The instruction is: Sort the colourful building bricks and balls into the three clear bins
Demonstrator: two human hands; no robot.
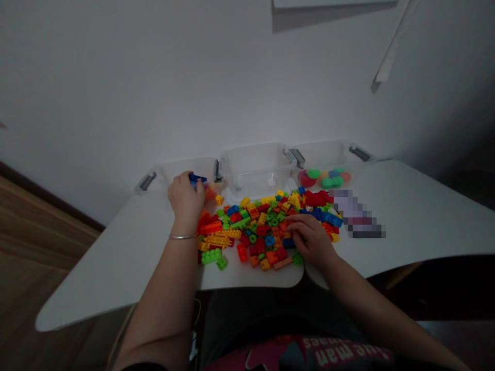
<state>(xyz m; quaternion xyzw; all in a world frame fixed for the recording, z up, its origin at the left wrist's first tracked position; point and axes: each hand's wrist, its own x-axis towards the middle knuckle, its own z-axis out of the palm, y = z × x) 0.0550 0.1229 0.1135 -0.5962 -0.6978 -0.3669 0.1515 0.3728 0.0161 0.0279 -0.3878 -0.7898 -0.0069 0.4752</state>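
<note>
My left hand (184,197) is at the left clear plastic bin (166,172), its fingers closed on a blue toy brick (198,178). The brick's lower part is hard to make out against the bin. Orange pieces (210,194) show beside that hand. My right hand (312,239) rests at the right side of a heap of mixed toy bricks (251,226), fingers apart and touching the pieces. A dark blue brick (288,243) lies by its thumb, and green wheel-like pieces (274,219) are left of its fingertips.
Against the wall stand a middle clear bin (255,159) and a right clear bin (325,154) with round coloured pieces (335,178) in it. A blurred-out flat object (358,214) lies right of the heap. The white table (240,278) has a curved front edge.
</note>
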